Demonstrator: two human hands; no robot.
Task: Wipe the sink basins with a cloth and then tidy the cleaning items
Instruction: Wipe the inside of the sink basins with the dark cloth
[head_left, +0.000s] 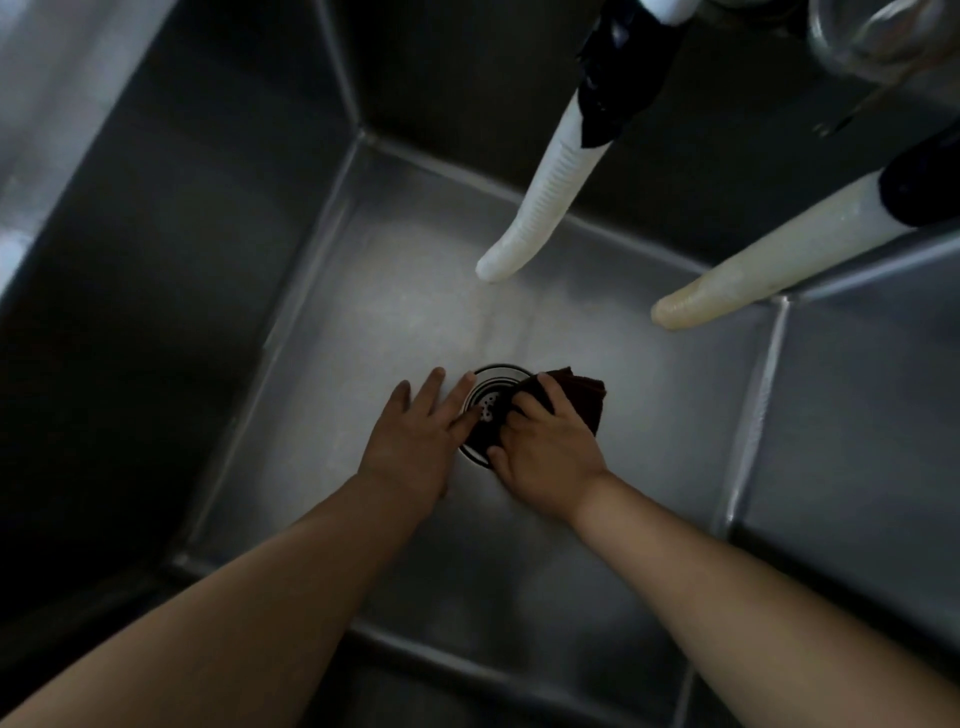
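I look down into a deep steel sink basin (395, 312). At the middle of its floor is the round metal drain strainer (485, 397). My right hand (545, 447) grips a dark brown cloth (582, 397) and holds it on the right part of the drain, fingers curled into the fabric. My left hand (415, 436) lies flat on the basin floor just left of the drain, fingers straight, with fingertips touching the strainer's rim. Both forearms reach in from the bottom of the view.
Two white flexible faucet hoses hang into the basin from the top, one (540, 208) near the centre and another (753, 265) to the right, both with black wrapping higher up. A steel divider wall (852, 415) stands on the right. A glass object (878, 36) sits top right.
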